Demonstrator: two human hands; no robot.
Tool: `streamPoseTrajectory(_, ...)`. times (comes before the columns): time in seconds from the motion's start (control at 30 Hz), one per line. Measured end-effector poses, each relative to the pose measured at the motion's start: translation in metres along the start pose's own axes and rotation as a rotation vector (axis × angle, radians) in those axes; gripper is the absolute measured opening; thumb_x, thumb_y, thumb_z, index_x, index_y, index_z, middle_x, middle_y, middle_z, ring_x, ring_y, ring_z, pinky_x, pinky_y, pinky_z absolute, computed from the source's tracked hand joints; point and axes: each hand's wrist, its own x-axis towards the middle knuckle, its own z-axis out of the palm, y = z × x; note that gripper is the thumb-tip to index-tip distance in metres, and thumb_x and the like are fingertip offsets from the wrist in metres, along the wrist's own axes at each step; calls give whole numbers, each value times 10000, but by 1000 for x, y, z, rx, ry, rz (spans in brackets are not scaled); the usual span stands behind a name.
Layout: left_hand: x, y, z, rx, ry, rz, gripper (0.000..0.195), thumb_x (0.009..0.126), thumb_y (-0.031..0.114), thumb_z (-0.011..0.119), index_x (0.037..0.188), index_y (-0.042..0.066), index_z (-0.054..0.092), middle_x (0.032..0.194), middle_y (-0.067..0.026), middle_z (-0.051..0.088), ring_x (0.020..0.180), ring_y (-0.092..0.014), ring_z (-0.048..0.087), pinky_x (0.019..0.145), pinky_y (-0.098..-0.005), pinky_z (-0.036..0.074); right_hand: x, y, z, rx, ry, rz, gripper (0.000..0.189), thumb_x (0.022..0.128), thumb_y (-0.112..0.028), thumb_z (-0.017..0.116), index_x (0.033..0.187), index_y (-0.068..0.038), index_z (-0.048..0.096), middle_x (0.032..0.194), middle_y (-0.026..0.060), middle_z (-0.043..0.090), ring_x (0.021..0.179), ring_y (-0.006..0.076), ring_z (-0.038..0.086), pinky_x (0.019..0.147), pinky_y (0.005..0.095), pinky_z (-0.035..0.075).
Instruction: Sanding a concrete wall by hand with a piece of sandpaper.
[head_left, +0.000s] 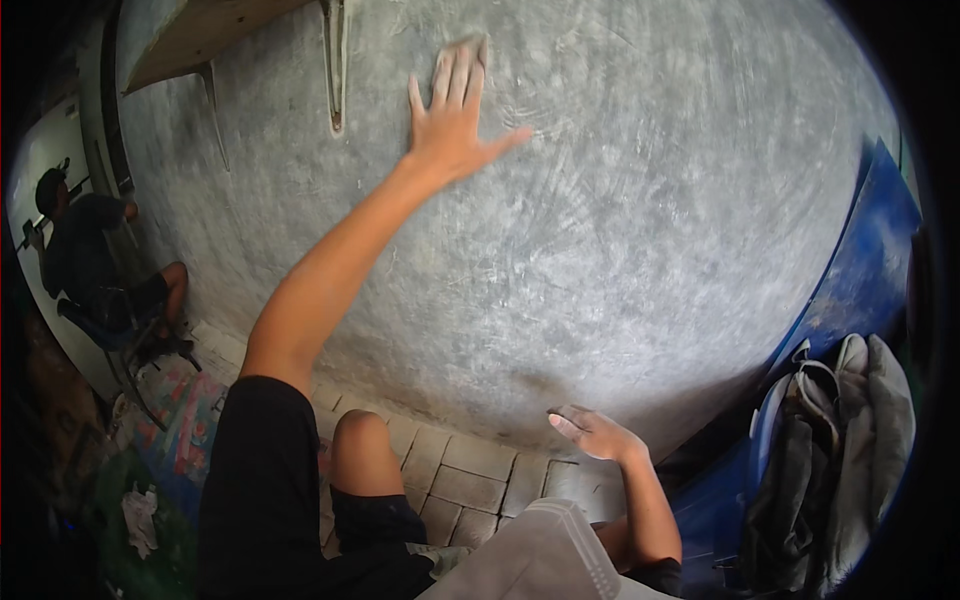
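Observation:
My left hand (448, 112) is raised high against a grey plastered wall (600, 247). Its fingers are spread and pale dust coats their tips; the palm side is hidden. Lower right, my right hand (596, 433) hovers above the floor near the base of the wall. Its fingertips look whitish and dusty, and the inside of that hand does not show clearly. My bent knee (362, 450) lies between the two arms.
A wooden shelf (202, 37) on metal brackets (335, 75) juts out upper left. At far left a person (90, 240) sits on a chair (112, 337). Blue panel (855, 247) and grey stuffed bags (817, 457) stand right. Floor has paving blocks (469, 487).

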Motion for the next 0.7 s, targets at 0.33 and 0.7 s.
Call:
streamPoseTrajectory(0.33, 51, 13, -41, -7, -22, -25, 1171, 847, 782, 516, 1578, -60, 159, 1690, -163, 72, 1554, -347, 64, 1197, -652, 63, -18, 15, 6, -6, -9, 67, 687, 1048, -593, 342, 1394, -34, 540, 1421, 208, 541, 1325, 392, 497, 1121, 416, 386)
streamPoseTrajectory(0.7, 52, 36, -69, 1, -150, -184, 1195, 844, 792, 507, 1556, -107, 173, 1686, -176, 77, 1552, -349, 62, 1209, -626, 54, -29, 15, 10, 25, -7, 105, 713, 1043, -600, 354, 1383, -2, 540, 1417, 211, 544, 1334, 385, 491, 1125, 413, 380)
